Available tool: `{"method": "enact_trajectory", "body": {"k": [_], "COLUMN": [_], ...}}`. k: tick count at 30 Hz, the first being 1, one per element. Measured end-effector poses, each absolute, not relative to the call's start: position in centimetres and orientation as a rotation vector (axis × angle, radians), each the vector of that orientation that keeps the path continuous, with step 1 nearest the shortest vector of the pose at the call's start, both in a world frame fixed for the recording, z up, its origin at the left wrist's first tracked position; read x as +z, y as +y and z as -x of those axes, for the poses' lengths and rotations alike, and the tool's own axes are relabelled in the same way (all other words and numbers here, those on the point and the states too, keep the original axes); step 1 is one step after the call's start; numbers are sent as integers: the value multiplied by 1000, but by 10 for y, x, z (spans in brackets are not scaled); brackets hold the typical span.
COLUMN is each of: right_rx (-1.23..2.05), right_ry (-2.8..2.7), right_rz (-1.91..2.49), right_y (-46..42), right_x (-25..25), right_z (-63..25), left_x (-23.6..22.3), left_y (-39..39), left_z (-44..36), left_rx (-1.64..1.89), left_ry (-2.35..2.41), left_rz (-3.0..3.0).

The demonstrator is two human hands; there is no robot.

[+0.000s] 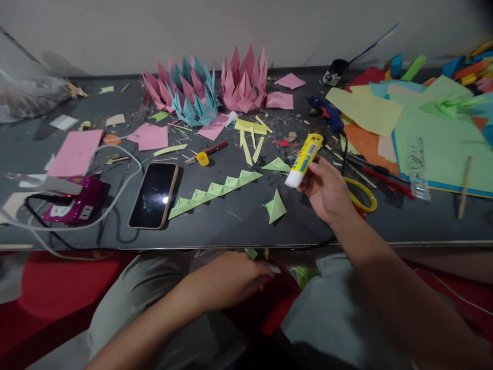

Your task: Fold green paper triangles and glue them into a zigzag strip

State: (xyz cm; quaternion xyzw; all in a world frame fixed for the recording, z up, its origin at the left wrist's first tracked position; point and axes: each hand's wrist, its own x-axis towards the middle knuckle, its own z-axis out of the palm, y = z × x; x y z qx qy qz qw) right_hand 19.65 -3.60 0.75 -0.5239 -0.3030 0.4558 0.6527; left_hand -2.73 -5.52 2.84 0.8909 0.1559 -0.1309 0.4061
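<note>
My right hand [327,190] is above the dark table [231,221] and grips a yellow glue stick [304,159] with a white end, tilted toward the left. In front of it lie a folded green paper triangle [276,207] and a chain of joined green folded pieces [213,191]. My left hand [231,277] is down below the table edge, over my lap, fingers curled near small green paper bits [304,275]; what it holds, if anything, is hidden.
A phone [154,195] lies left of the green chain, beside a purple device [73,205] with white cables. Pink and blue folded paper crowns [208,87] stand at the back. Yellow-handled scissors [362,195], a blue glue gun [327,113] and stacked coloured sheets [423,123] fill the right.
</note>
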Motion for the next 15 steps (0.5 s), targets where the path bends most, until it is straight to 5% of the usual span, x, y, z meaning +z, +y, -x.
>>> {"method": "enact_trajectory", "body": {"k": [15], "right_rx": [1043], "right_ry": [-688], "right_rz": [1163], "right_y": [-35], "right_x": [7], "right_z": [-193], "left_x": [8], "left_y": [-65], "left_z": [27], "left_rx": [-413], "left_ry": [547], "left_rz": [-2494]}}
